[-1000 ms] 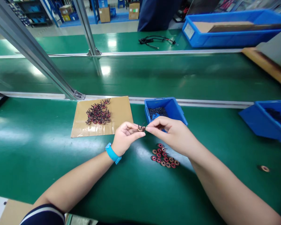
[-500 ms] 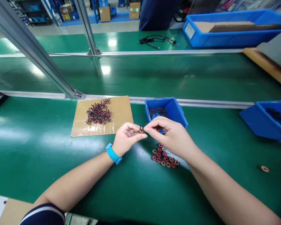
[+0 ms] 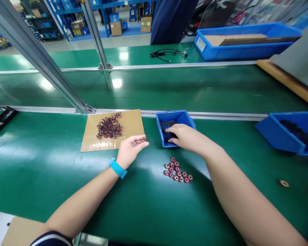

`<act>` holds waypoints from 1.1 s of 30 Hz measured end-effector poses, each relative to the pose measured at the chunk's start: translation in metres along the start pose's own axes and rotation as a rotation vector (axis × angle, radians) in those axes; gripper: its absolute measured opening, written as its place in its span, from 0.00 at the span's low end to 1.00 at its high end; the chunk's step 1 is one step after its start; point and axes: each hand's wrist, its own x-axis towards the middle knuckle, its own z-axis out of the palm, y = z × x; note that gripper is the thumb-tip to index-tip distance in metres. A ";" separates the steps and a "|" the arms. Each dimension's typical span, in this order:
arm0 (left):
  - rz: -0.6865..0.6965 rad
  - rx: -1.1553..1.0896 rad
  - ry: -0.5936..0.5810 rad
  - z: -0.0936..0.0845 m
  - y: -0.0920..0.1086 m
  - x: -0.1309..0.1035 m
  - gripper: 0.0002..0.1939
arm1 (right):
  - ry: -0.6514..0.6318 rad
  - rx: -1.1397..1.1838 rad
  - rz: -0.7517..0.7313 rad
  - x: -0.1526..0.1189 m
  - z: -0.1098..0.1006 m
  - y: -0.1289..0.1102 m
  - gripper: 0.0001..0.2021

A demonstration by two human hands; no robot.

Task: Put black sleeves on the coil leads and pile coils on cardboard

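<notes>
Left hand closed on a small wound part, right hand down in a blue bin

Pinching the wound part between left thumb and fingers, by the near right corner of a cardboard sheet. Mostly hidden by those fingers, with only a bit of coppery edge and thin dark ends showing. Around the left wrist, a bright blue band.

Reaching with the right hand over the right side of the blue bin, thumb and forefinger parted and dipped inside, other fingers mostly out of sight. Impossible to tell whether touching any of the dark slender pieces heaped in there.

On the green bench, just nearer than the blue bin, a loose cluster of red and copper rings, lying flat, many touching. On the cardboard sheet, toward its left half, a tangled pile of similar pieces with black prongs sticking up. Well apart at far right, a single copper ring; behind it, a second blue bin with dark contents too jumbled to make out. Beyond, on the farther green surface, a coiled black cable near a long blue tray.
</notes>
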 end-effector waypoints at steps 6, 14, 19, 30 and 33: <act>0.162 0.607 0.181 -0.048 -0.003 -0.014 0.10 | -0.030 -0.058 -0.017 0.013 0.003 -0.007 0.12; 0.040 0.868 0.409 -0.074 0.000 -0.010 0.17 | -0.030 -0.130 -0.022 0.016 0.000 -0.014 0.11; 0.063 1.084 0.543 -0.075 0.008 -0.010 0.21 | -0.009 -0.137 0.014 0.012 -0.003 -0.016 0.13; 0.389 0.865 -0.577 0.026 0.003 -0.017 0.11 | 0.043 -0.085 0.053 0.010 -0.005 -0.018 0.13; 0.414 0.883 -0.594 0.035 0.002 -0.011 0.14 | 0.046 -0.075 0.059 0.010 -0.004 -0.016 0.12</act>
